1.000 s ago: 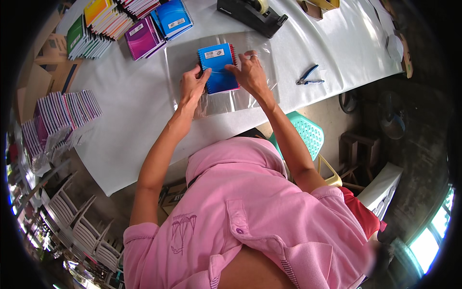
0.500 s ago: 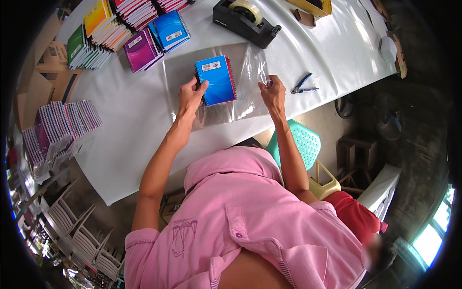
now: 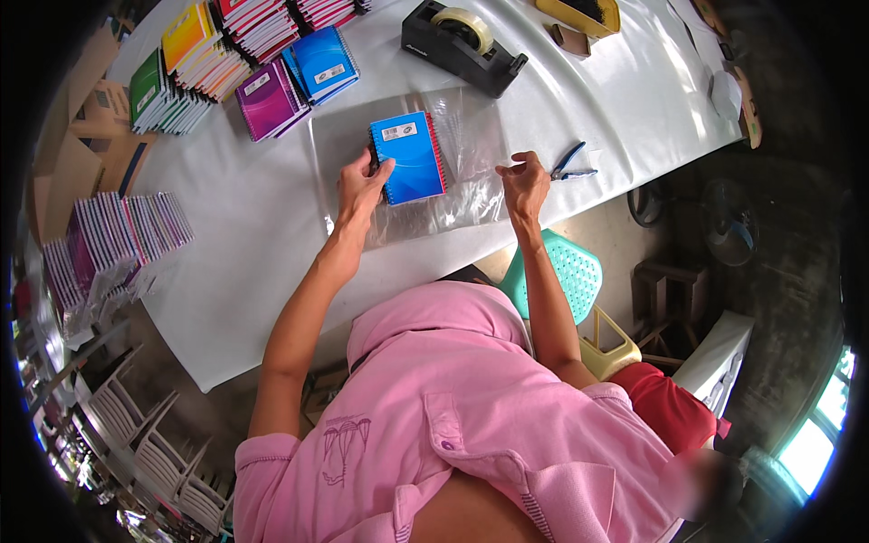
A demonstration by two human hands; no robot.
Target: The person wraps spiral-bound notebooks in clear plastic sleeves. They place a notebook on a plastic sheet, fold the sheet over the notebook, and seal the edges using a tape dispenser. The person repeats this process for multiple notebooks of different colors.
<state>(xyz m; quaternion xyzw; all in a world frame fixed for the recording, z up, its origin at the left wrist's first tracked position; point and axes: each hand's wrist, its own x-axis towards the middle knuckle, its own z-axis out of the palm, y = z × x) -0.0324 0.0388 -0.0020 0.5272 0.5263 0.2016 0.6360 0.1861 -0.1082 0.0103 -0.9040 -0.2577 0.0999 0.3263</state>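
My left hand [image 3: 362, 185] is closed on the left edge of a small stack of spiral notebooks [image 3: 409, 161], thumb on top. The uppermost has a blue cover with a white label; red shows along its right side. Beneath the stack a clear plastic bag [image 3: 453, 204] lies flat on the table. At the bag's right edge is my right hand [image 3: 527, 187], fingers curled, with thumb and forefinger apart; nothing shows between them. Just right of that hand lie blue-handled nippers [image 3: 572, 163].
A black tape dispenser [image 3: 462, 50] stands beyond the bag. Purple notebooks [image 3: 270, 100], blue notebooks [image 3: 324, 65] and other coloured piles fill the back left. More bundled notebooks [image 3: 127, 231] sit at the left edge. A yellow box [image 3: 597, 20] is at the back; a green stool [image 3: 570, 276] stands below the table edge.
My right hand has moved a little right and its fingers have come off the plastic, whose raised right edge has settled flatter. My left hand keeps its hold on the notebooks.
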